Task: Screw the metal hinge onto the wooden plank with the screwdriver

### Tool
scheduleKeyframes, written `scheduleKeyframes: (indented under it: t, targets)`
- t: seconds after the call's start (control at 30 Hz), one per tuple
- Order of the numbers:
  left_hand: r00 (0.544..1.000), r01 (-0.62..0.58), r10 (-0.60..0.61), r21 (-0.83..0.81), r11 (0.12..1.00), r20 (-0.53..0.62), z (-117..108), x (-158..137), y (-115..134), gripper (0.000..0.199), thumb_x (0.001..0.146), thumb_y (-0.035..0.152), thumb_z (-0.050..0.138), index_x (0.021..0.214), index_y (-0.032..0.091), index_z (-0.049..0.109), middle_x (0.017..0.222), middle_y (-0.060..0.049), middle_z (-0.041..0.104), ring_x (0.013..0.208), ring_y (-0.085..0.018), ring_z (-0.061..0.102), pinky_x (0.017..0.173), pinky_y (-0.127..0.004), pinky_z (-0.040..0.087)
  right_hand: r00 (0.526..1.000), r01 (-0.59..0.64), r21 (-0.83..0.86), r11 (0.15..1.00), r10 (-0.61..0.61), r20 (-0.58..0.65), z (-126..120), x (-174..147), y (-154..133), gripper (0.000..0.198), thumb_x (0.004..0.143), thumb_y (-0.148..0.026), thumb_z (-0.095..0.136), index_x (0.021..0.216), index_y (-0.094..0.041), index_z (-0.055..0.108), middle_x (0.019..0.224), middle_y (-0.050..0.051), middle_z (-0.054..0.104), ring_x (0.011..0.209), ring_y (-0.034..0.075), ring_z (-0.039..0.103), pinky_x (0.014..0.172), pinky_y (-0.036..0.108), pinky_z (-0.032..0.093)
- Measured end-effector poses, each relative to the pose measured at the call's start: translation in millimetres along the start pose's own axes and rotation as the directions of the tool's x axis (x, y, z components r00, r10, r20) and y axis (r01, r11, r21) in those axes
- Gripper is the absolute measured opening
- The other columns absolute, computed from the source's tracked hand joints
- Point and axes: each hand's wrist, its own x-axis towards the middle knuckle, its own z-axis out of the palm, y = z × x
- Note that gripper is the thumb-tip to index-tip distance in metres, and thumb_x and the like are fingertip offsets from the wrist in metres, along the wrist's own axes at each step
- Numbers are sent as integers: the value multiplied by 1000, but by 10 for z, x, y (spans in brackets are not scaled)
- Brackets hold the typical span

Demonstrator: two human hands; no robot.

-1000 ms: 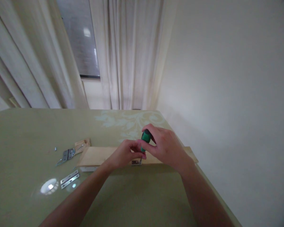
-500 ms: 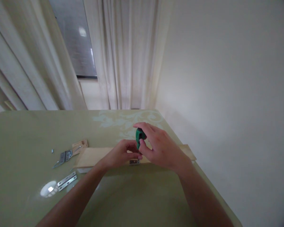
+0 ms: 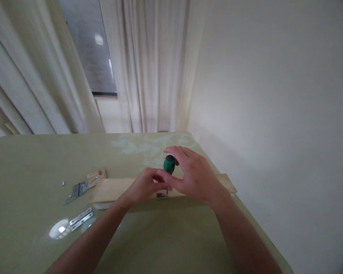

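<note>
A green screwdriver [image 3: 169, 164] with a dark cap stands upright over a small metal hinge [image 3: 161, 195] at the near edge of a pale wooden board [image 3: 114, 189]. My right hand [image 3: 194, 176] curls around the handle, thumb on the near side and fingers beyond it. Low down by the shaft, my left hand [image 3: 148, 183] is closed with its fingertips pinched around the tool. Those fingers hide most of the shaft and any screw under it. The board lies flat beneath both hands.
Left of the board lie a loose hinge [image 3: 81, 219], another metal hinge [image 3: 79, 189], a small wooden piece [image 3: 96, 177] and a tiny metal part [image 3: 63, 183]. The green table [image 3: 165, 236] meets a white wall [image 3: 274, 114] on the right. Curtains [image 3: 157, 68] hang behind.
The screwdriver's handle has turned and tipped more upright, showing its dark cap. My right fingers have loosened and shifted around it, the thumb moving left. My left hand has hardly moved.
</note>
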Motion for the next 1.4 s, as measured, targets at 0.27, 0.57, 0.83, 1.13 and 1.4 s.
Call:
scheduleKeyframes:
  t: [0.27, 0.57, 0.83, 1.13, 1.4]
  targets:
    - [999, -31, 31, 0, 1000, 42, -6, 0, 7, 18, 87, 30, 76, 77, 15, 77, 78, -3, 78, 74, -18, 69, 72, -27, 55, 1000, 29, 18, 999, -29, 12, 6, -17, -6, 50, 96, -24, 61, 144, -23, 51, 125, 10, 69, 113, 27, 64, 95, 41, 52]
    - [999, -19, 19, -20, 1000, 34, 19, 4, 4, 14, 85, 27, 75, 80, 14, 78, 78, -3, 77, 73, -16, 67, 70, -25, 53, 1000, 28, 15, 999, -28, 4, 20, -2, -3, 44, 96, -20, 59, 140, -19, 55, 122, 10, 70, 112, 27, 65, 98, 42, 53]
    - [1000, 9, -8, -114, 993, 3, 29, 10, -4, 16, 78, 27, 83, 85, 15, 77, 81, -3, 78, 76, -17, 69, 72, -26, 56, 999, 6, 47, 999, -4, -33, 29, 9, 23, 26, 103, -31, 65, 126, -20, 62, 107, 6, 69, 95, 22, 66, 85, 37, 55]
    - [999, 14, -18, -94, 995, -36, 45, 11, 3, 14, 76, 23, 84, 80, 14, 74, 75, -1, 75, 71, -16, 67, 69, -25, 54, 999, 8, 74, 997, -4, -52, 40, 12, 1, 42, 99, -29, 69, 138, -21, 57, 120, 9, 68, 103, 25, 66, 90, 41, 57]
    - [999, -1, -4, -86, 996, -48, 36, 14, -30, 15, 79, 26, 82, 77, 14, 72, 73, -1, 74, 70, -15, 65, 68, -25, 52, 998, 20, 109, 994, -13, -58, 26, -1, 9, 49, 97, -26, 70, 143, -20, 54, 126, 10, 67, 107, 24, 66, 94, 41, 56]
